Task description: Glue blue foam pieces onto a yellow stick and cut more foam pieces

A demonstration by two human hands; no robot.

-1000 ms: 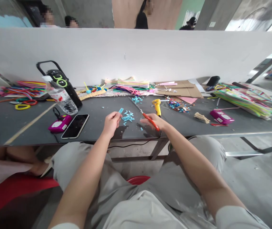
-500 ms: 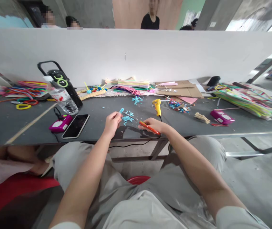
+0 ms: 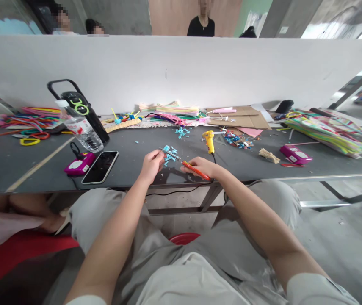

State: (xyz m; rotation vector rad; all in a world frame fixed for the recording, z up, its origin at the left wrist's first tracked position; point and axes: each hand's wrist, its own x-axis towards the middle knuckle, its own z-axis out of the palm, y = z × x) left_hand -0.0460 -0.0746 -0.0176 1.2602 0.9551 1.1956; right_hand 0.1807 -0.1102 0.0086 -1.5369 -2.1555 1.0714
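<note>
Orange-red scissors (image 3: 196,170) are gripped in my right hand (image 3: 204,166), near the table's front edge. Their metal blades point left, reaching the fingertips of my left hand (image 3: 152,163). My left hand is closed in a pinch, and what it holds is too small or hidden to make out. Small light-blue cut pieces (image 3: 170,156) lie on the dark table beneath and beside the blades. A second little heap of blue pieces (image 3: 181,132) sits farther back.
A yellow glue gun (image 3: 210,142) lies behind my right hand. At the left are a phone (image 3: 100,167), a purple power block (image 3: 79,164), a water bottle (image 3: 84,129) and a black flask. Craft strips (image 3: 327,129) and another purple block (image 3: 296,155) are at the right.
The light-blue piece that stuck out of my left fingertips no longer shows there. The scissors have shifted slightly left, their blades now at my left fingertips.
</note>
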